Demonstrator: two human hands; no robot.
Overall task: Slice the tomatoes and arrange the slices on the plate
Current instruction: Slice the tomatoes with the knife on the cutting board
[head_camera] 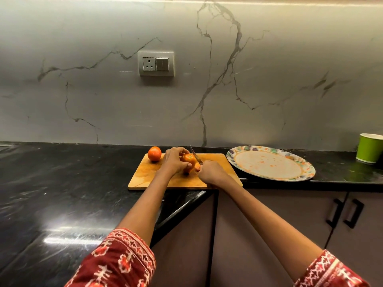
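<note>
Bench (62,183) of polished black stone is seen carrying everything, and one of it is counted. One wooden cutting board (217,162) is laid near its front edge, and one patterned plate (306,164) is set just beside the board on the right, bare of slices but marked with orange smears. One green cup (369,148) is stood at the far right. Two tomatoes are counted: a whole tomato (154,153) is left untouched at the board's far left corner, and the tomato being cut (189,158) is placed near the board's middle. That one is held by the left hand (174,160), whose fingers are curled over its top and left side; the thumb is pressed low at its front. One knife (195,155) is gripped in the right hand (209,171), fingers closed round the handle, the blade being set against the tomato's right side. One or two cut pieces (196,167) appear to lie just beside it, though the count cannot be told. A tomato is judged light, smooth-skinned and slippery, soft inside, easily crushed if squeezed; it is best steadied by the top and the side away from the blade, with fingertips tucked back. Slices are expected to be wet, limp and fragile, and should be lifted flat by their edges.
</note>
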